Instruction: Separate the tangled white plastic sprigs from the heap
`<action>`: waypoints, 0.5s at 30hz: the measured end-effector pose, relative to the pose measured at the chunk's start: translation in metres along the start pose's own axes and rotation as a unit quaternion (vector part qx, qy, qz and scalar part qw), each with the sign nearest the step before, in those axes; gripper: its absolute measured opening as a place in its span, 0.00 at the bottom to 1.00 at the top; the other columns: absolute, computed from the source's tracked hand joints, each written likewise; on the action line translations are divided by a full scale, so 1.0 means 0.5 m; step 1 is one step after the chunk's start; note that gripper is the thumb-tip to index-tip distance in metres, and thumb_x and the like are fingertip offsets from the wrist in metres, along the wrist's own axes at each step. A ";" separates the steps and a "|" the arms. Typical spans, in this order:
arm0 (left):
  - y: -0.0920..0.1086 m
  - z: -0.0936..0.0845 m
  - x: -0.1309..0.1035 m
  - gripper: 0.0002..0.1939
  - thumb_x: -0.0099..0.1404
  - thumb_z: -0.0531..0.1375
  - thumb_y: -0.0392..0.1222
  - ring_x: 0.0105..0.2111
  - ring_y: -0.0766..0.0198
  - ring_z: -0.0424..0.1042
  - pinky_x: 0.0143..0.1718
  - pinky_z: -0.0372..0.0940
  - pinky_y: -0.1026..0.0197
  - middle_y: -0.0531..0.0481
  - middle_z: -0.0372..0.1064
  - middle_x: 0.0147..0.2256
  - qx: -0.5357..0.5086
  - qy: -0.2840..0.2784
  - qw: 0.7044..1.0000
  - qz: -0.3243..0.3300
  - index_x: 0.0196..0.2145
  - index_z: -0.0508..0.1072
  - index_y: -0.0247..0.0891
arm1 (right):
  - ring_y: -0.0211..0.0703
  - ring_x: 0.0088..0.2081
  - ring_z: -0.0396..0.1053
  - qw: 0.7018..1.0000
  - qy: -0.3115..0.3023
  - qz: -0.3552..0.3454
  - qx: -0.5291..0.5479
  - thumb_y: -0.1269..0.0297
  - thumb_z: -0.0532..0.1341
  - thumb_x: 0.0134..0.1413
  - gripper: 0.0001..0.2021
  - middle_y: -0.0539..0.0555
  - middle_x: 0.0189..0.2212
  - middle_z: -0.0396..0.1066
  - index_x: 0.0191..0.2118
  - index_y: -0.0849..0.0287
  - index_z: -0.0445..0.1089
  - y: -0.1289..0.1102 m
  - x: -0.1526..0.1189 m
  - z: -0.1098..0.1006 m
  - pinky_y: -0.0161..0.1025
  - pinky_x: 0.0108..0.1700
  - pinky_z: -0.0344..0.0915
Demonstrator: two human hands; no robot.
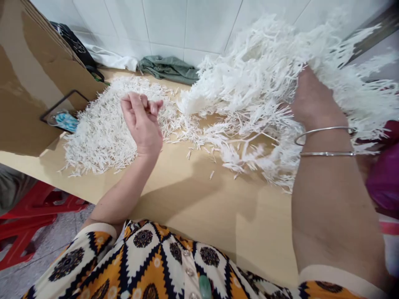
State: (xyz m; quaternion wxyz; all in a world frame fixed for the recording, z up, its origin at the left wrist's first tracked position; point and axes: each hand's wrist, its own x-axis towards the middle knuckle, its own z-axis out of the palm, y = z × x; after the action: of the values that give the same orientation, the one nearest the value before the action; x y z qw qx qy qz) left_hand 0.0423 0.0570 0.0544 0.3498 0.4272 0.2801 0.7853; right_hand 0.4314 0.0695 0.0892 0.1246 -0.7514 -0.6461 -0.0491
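Above a pile of small white slivers (pixel 102 133), my left hand (pixel 141 120) is raised with its fingers curled in. What it holds, if anything, is too small to make out. My right hand (pixel 314 99), with two silver bangles at the wrist, reaches into a big tangled bunch of white feathery sprigs (pixel 249 83). Its fingertips are hidden among the strands, which rise around and beyond the hand. Branching ends of the bunch spread over the pale wooden table (pixel 187 195), and a few slivers are scattered between the bunch and the pile.
A large cardboard box (pixel 28 83) stands at the left, with a black wire frame (pixel 62 101) and a blue-and-white bundle (pixel 67 121) beside it. A dark green cloth (pixel 168 68) lies by the tiled wall (pixel 165 25). Red stools (pixel 34 203) are below left.
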 end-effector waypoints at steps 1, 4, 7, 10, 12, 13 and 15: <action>0.000 -0.005 0.009 0.21 0.68 0.66 0.63 0.25 0.73 0.60 0.42 0.75 0.59 0.58 0.59 0.30 -0.010 -0.008 1.000 0.002 0.37 0.64 0.46 | 0.66 0.76 0.56 0.999 -0.028 0.024 0.010 0.55 0.65 0.67 0.47 0.75 0.76 0.50 0.79 0.68 0.41 -0.007 -0.002 -0.004 0.62 0.73 0.59; -0.015 -0.002 -0.020 0.18 0.74 0.61 0.60 0.24 0.75 0.60 0.39 0.74 0.63 0.58 0.59 0.30 0.019 -0.073 0.996 -0.039 0.38 0.63 0.45 | 0.63 0.79 0.48 0.996 -0.050 0.047 0.058 0.59 0.66 0.65 0.50 0.75 0.78 0.44 0.80 0.67 0.36 -0.027 -0.017 -0.005 0.62 0.76 0.50; -0.055 0.011 -0.090 0.15 0.77 0.58 0.56 0.24 0.75 0.63 0.35 0.71 0.64 0.58 0.61 0.30 0.094 -0.191 0.974 -0.073 0.39 0.63 0.44 | 0.60 0.79 0.46 0.996 -0.029 0.031 0.076 0.62 0.68 0.63 0.50 0.75 0.79 0.43 0.80 0.68 0.37 -0.029 -0.031 0.003 0.59 0.77 0.46; -0.093 0.017 -0.145 0.11 0.78 0.57 0.51 0.32 0.70 0.71 0.37 0.70 0.62 0.52 0.70 0.36 0.230 -0.291 0.927 -0.052 0.47 0.67 0.42 | 0.56 0.80 0.45 0.996 -0.037 0.028 0.071 0.66 0.69 0.60 0.52 0.76 0.78 0.42 0.79 0.73 0.36 -0.022 -0.039 0.006 0.53 0.77 0.46; -0.105 0.023 -0.170 0.14 0.77 0.58 0.49 0.45 0.63 0.74 0.49 0.72 0.56 0.42 0.72 0.49 0.312 -0.326 0.892 0.011 0.54 0.69 0.40 | 0.56 0.80 0.45 0.996 -0.044 0.035 0.070 0.70 0.70 0.58 0.54 0.76 0.78 0.42 0.79 0.73 0.36 -0.024 -0.040 0.004 0.52 0.77 0.46; -0.106 0.031 -0.181 0.15 0.76 0.59 0.49 0.52 0.59 0.73 0.54 0.70 0.53 0.40 0.71 0.53 0.343 -0.345 0.873 0.046 0.55 0.71 0.39 | 0.57 0.80 0.44 0.996 -0.048 0.042 0.070 0.71 0.70 0.58 0.54 0.76 0.79 0.41 0.79 0.73 0.35 -0.028 -0.040 0.002 0.53 0.77 0.46; -0.102 0.060 -0.205 0.19 0.76 0.59 0.54 0.57 0.53 0.70 0.58 0.66 0.48 0.39 0.71 0.55 0.387 -0.398 0.827 0.092 0.54 0.74 0.38 | 0.58 0.80 0.44 0.994 -0.056 0.054 0.071 0.71 0.67 0.60 0.52 0.75 0.79 0.41 0.79 0.72 0.34 -0.042 -0.038 -0.003 0.56 0.77 0.46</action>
State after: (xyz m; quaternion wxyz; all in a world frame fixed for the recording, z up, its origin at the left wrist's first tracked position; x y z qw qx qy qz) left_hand 0.1243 0.0109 -0.0176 0.1632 0.8266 0.3573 0.4031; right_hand 0.4081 0.0537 0.0889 0.1438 -0.7759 -0.6125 0.0462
